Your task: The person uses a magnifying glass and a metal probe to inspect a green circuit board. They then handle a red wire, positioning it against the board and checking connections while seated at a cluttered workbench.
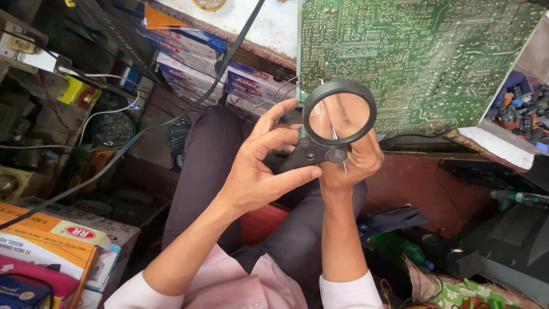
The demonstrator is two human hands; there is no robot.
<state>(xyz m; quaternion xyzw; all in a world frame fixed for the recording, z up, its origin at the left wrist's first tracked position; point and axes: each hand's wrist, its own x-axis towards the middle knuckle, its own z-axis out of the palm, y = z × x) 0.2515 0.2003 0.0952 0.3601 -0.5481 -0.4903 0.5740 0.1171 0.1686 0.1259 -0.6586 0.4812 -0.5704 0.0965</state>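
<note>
Magnifying glass (337, 114) held up over the lap, just below the green circuit board (412, 57).
Left hand (263, 166) pinches its black handle; right hand (349, 154) is curled around thin metal tweezers (337, 146) behind the lens.

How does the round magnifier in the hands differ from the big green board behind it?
The magnifier is small, round and black-rimmed with a clear lens; the circuit board is large, flat, straight-edged and green, covered in fine traces. The magnifier is held between the left hand and right hand; the board rests on the bench, untouched. The magnifier sits nearer the camera, overlapping the board's lower edge.
</note>
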